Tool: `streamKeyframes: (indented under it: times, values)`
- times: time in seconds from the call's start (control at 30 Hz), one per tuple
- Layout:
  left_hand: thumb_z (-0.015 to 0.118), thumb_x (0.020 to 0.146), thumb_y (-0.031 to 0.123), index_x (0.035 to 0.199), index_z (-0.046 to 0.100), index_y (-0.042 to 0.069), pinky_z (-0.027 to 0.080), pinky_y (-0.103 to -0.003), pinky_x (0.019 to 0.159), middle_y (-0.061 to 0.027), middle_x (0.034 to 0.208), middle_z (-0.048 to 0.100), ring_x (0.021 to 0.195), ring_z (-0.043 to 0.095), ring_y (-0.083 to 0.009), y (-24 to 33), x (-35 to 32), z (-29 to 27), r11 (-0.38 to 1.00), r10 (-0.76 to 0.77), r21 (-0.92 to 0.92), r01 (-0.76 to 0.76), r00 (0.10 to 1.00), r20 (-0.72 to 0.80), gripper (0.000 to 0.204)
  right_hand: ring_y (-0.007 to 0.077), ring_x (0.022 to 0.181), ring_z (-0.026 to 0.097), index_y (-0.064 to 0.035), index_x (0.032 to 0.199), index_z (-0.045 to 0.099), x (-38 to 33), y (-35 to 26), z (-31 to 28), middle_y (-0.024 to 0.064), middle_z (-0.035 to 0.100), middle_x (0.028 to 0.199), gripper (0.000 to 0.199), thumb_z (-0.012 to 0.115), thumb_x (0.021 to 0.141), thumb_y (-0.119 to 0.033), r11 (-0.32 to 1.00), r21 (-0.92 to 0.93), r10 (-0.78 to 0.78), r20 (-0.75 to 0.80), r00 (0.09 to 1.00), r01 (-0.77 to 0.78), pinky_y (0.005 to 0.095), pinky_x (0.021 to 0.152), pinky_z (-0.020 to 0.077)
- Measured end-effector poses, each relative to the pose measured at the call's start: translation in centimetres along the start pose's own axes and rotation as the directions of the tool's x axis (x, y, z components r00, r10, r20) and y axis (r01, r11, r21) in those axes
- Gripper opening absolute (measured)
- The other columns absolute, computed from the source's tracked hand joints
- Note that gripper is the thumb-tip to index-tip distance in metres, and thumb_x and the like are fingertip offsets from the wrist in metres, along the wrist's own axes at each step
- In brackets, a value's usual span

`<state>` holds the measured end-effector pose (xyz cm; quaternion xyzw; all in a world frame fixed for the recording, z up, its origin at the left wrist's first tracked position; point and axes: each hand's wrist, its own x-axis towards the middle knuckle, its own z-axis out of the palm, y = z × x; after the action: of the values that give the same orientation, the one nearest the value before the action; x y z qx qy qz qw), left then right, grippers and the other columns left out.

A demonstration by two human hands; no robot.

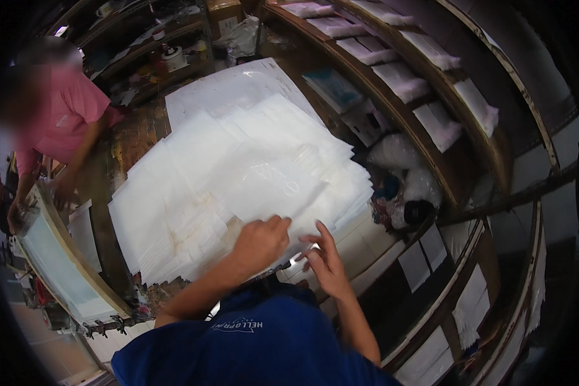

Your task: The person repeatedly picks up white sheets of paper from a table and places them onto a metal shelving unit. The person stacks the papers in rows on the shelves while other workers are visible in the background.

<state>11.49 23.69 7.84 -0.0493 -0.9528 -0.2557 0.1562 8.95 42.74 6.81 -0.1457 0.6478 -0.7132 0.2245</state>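
Before me lies a broad, overlapping spread of thin white sheets or bags, fanned at the edges. One sheet on top carries a faint printed mark and reaches toward my hands. My left hand is closed over the near edge of the spread, its fingers curled; whether a sheet is pinched in them is hidden. My right hand is just right of it, past the near edge of the sheets, with fingers bent and apart and nothing visible in them.
A large white board lies under the far sheets. At left, a person in a pink shirt works by a framed screen. Wooden shelves with white packs run along the right, and clear plastic bundles sit below them.
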Motion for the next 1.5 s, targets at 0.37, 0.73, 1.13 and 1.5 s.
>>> streamKeyframes:
  times: [0.37,0.73,1.13,1.5]
  values:
    - [0.051,0.095,0.015,0.107,0.062,0.002,0.049,-0.035,0.078,-0.0114,0.099,0.063,0.092,0.062,-0.0234,6.6,-3.9,1.9,0.48,0.415,-0.794,0.373,0.701,0.58,0.021,0.0042,0.063,0.046,-0.005,0.104,0.056,-1.9,-0.5,-3.1,-0.0026,0.052,0.079,0.011,0.052,0.094,-0.008,0.954,0.296,0.139,-0.312,0.94,-0.043,0.0192,0.056,0.0399]
    - [0.034,0.098,0.042,0.141,0.035,0.002,0.034,-0.047,0.108,-0.0188,0.139,0.043,0.127,0.043,-0.0346,4.8,1.0,7.9,-0.91,0.125,-0.266,0.318,0.823,0.555,0.058,0.0018,0.062,0.04,-0.0076,0.094,0.053,-12.7,0.4,-9.2,-0.0059,0.048,0.078,0.004,0.05,0.094,-0.006,0.995,-0.014,0.073,-0.525,0.848,-0.094,0.0178,0.054,0.0331]
    - [0.025,0.1,0.046,0.141,0.034,0.0,0.025,-0.047,0.112,-0.018,0.141,0.041,0.133,0.034,-0.0344,6.0,1.5,10.2,-0.837,0.189,-0.282,0.468,0.733,0.654,0.062,0.0047,0.077,0.046,-0.0032,0.097,0.054,-17.9,0.8,-10.9,-0.0026,0.05,0.085,0.006,0.051,0.094,-0.006,0.979,-0.112,0.059,-0.645,0.762,-0.171,0.0199,0.068,0.0377]
    - [0.03,0.099,0.044,0.13,0.045,0.002,0.036,-0.048,0.102,-0.0175,0.129,0.052,0.122,0.046,-0.0353,10.7,3.0,5.5,-0.231,0.342,-0.868,0.439,0.872,0.349,0.055,0.0081,0.081,0.053,-0.0051,0.099,0.058,-29.9,0.6,-22.7,-0.0015,0.057,0.086,0.01,0.059,0.089,-0.008,0.928,-0.255,-0.176,-0.942,0.286,-0.27,0.0233,0.075,0.0438]
